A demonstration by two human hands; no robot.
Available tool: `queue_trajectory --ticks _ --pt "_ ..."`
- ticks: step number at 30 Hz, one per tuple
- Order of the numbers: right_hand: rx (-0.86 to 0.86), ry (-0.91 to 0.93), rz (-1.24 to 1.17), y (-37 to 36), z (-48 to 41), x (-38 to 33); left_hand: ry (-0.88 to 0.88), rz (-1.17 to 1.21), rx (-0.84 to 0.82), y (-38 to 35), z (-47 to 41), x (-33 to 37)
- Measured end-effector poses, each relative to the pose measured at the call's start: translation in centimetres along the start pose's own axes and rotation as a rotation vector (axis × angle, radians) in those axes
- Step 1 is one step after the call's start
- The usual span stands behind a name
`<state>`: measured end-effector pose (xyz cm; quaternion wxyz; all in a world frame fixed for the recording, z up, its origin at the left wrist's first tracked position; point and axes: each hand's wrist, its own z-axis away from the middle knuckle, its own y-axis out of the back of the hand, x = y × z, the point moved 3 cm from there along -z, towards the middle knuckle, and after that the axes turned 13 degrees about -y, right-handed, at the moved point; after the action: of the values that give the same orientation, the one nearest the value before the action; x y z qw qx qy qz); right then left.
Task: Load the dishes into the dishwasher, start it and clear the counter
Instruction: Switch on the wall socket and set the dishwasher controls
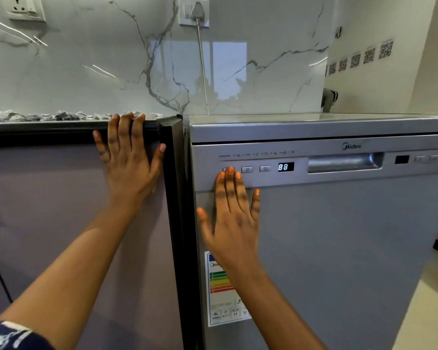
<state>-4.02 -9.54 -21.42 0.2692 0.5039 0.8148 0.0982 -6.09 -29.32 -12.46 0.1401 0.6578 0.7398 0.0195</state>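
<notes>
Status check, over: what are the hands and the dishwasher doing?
Left hand open, flat on cabinet front. Right hand open, fingertips at leftmost button. Dishwasher shut, display reads 88. Nothing blocking.

Leftmost button (224,169): right hand (232,223) is covering most of it.
Energy label (219,296): that hand's wrist is hiding its right part.
Program icons (263,153): showing too small to read.

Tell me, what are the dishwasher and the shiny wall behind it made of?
The dishwasher looks like metal, probably brushed or silver-painted steel: grey with a soft, dull sheen. The wall looks like polished marble or marble-look tile: white with grey veins, glossy enough to show bright reflections. Real stone or copy, I cannot tell.
</notes>
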Motion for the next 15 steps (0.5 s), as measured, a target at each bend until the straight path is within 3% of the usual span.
queue_trajectory --ticks 8,15 --pt "0.113 0.116 -0.122 1.8 -5.1 -4.4 -0.018 0.034 -0.056 0.2 0.3 -0.6" --pt "0.155 0.277 -0.064 1.0 -9.5 -2.6 0.01 0.078 -0.088 0.7 0.4 -0.3"
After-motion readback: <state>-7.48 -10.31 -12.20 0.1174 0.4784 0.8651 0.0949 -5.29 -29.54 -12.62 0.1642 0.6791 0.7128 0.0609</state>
